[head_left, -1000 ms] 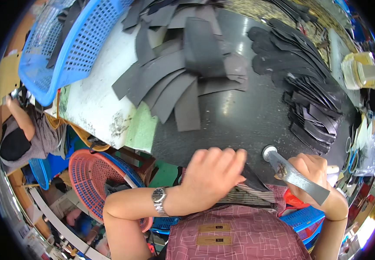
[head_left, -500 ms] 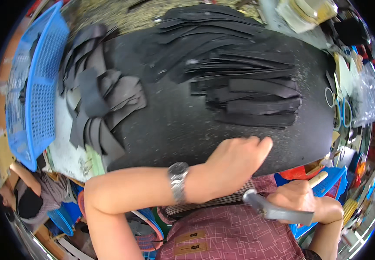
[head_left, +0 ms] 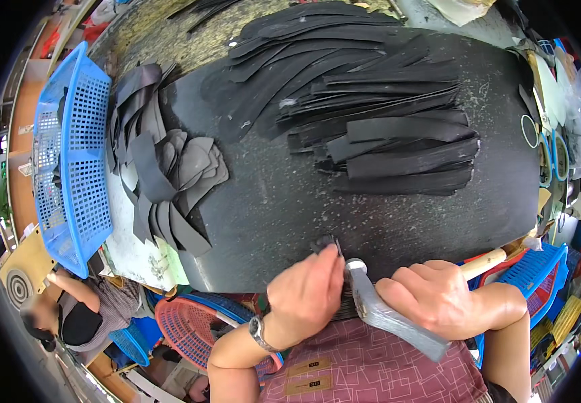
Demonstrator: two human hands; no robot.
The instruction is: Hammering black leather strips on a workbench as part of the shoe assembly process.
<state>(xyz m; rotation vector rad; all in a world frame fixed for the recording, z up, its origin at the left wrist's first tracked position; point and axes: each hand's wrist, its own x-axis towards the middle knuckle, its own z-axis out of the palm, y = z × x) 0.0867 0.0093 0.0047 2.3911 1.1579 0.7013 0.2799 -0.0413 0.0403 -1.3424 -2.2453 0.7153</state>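
My left hand (head_left: 306, 290), with a metal watch at its wrist, is at the front edge of the black work surface (head_left: 270, 221). Its fingers are pinched on a black strip (head_left: 328, 242) whose end pokes out past the fingertips; the rest is mostly hidden. Close to its right side is my right hand (head_left: 431, 295), wrapped around a hammer (head_left: 401, 322). The hammer has a grey metal head with a round face and a long flat tail, and a pale wooden handle (head_left: 484, 264). The round face is beside my left fingers.
Black strips (head_left: 405, 161) lie stacked at the right middle, with longer black strips (head_left: 304, 47) behind. Loose dark grey strips (head_left: 153, 168) heap at the left, near a blue basket (head_left: 89, 161). Scissors (head_left: 559, 154) lie at the right edge. A person (head_left: 79, 302) sits at far left.
My left hand has drawn back leftward to the near edge and now pinches a black strip. The hammer in my right hand has come up and left, close to my left hand. The view has shifted.
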